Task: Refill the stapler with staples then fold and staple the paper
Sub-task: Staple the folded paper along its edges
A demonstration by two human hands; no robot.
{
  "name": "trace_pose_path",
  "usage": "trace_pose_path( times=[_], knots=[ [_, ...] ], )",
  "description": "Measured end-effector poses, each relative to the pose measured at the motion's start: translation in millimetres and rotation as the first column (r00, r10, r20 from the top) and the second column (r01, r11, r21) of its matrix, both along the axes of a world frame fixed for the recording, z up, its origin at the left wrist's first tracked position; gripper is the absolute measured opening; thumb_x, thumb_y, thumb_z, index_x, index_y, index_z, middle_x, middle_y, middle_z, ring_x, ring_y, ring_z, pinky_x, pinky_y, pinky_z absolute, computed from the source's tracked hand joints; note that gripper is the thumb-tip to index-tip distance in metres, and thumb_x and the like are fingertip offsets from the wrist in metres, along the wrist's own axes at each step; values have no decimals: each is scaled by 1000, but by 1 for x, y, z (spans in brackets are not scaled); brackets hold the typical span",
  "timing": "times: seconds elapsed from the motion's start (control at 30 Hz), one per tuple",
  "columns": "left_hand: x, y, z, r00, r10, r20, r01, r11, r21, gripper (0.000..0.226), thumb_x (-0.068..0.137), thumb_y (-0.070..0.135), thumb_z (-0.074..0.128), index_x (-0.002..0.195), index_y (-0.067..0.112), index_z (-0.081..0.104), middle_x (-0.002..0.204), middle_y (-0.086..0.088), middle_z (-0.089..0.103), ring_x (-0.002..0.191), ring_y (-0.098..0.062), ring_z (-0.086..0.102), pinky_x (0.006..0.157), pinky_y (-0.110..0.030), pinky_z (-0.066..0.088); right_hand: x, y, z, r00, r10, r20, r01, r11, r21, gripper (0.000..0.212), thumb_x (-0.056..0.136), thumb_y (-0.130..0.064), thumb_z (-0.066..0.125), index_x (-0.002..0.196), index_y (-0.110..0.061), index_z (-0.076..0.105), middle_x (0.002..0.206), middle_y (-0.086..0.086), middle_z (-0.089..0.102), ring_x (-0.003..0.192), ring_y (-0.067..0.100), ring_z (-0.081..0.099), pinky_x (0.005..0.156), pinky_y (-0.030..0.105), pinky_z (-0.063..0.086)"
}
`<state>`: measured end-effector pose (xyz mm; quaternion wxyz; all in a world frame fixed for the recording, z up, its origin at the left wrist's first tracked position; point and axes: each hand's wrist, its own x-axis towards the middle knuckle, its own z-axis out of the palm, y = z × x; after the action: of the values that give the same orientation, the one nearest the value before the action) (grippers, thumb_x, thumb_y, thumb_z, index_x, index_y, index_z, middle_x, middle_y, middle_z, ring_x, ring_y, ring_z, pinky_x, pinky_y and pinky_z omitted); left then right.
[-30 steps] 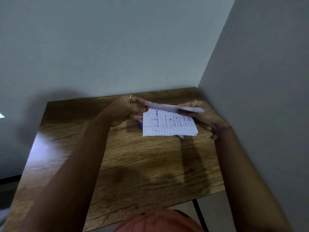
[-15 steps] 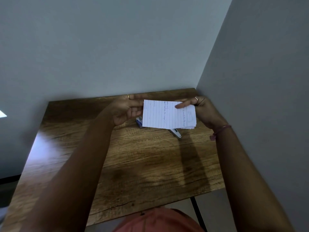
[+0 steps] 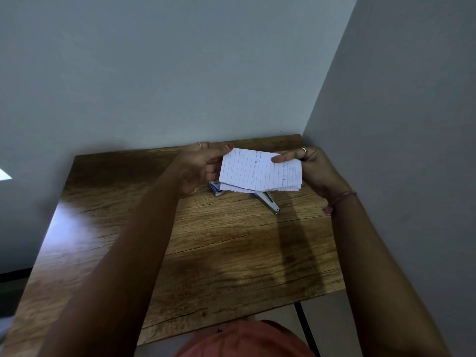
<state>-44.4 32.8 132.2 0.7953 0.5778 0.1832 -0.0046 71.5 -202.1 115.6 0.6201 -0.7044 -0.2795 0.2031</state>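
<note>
Head view: we've got the folded paper (image 3: 260, 171) held up over the far end of the table (image 3: 231, 253), one hand on each side. Left hand (image 3: 203, 163) pinches the left edge, fingers curled round it. Right hand (image 3: 309, 166) grips the right edge, thumb flat on the front face. Paper is white, lined, handwritten, several layers, ragged along the bottom. Stapler (image 3: 268, 200), metal with blue, lies on the wood-grain top just below the paper, partly hidden.

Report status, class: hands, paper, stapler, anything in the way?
Left hand and right hand both grip the folded paper, held above the table. Stapler lies beneath, untouched. Nothing in the way.
</note>
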Motion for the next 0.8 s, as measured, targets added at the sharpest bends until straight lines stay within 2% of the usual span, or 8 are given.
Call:
trace_pose_path(
  times=[0.13,0.37,0.53,0.67,0.8],
  knots=[
    [1,-4,3,997,58,-54,-54,997,60,29,81,7,71,106,-4,63,91,-12,75,83,-20,74,59,-26,58,0,1,0,1000,3,-1,-3,1000,-6,32,89,0,59,79,-24,78,112,12,70,104,28,67,88,60,51],
    [2,-3,4,989,145,-27,-142,986,84,21,76,0,74,94,-1,66,86,-11,75,78,-20,74,56,-24,58,-5,4,-1,999,26,-30,-24,998,55,39,90,5,55,75,-23,78,106,0,72,102,24,68,82,47,57],
    [1,-2,5,992,120,24,-122,986,115,15,76,0,74,90,4,67,82,-6,76,80,-20,74,56,-24,57,-7,7,-6,997,28,-78,-20,994,107,41,91,7,52,74,-21,77,116,13,67,107,26,65,79,36,59],
    [-1,3,7,989,131,72,-140,981,134,15,78,2,73,91,4,68,84,-6,77,81,-19,74,56,-22,57,-1,0,-11,978,45,-202,-18,991,135,45,94,6,45,75,-18,78,108,6,70,105,22,64,73,27,53],
    [-3,9,7,988,106,114,-125,975,182,12,78,4,73,88,8,68,80,-2,77,78,-16,74,53,-19,55,8,-13,-16,930,86,-357,-11,978,209,41,94,10,40,83,-5,76,106,10,72,107,20,66,79,22,55]
  ],
)
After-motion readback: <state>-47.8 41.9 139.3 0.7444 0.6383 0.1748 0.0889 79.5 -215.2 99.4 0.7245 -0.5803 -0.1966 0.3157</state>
